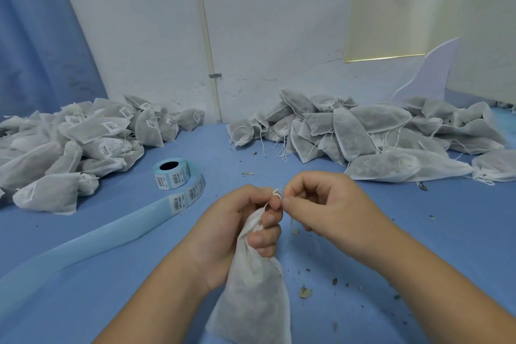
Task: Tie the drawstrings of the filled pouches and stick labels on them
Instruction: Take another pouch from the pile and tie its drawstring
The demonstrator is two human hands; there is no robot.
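White non-woven fabric, thin enough to show dark dried filling through it, makes up the filled drawstring pouch (251, 288), held upright near the person over the blue table (418, 232). The left hand (237, 226) is curled round the gathered neck, and the right hand (321, 204) is close against it, pinching the thin white drawstring (276, 193), which loops over a left fingertip. It looks light and soft to me, a bag that slumps and gives under the fingers rather than keeping a shape. The cloth seems likely to tear or shed if yanked, and crumbs (305, 292) of filling lie scattered on the near right of the table. The neck is the sensible place to hold it, tight just below the cord, since the string is fine and probably slips unless pinched near its end. The roll of pale blue barcode labels (173, 173) sits to the left, its bare backing strip (83, 240) trailing nearer. A heap of labelled pouches (69, 142) lies far left, and a heap of unlabelled pouches (377, 134) lies far right.
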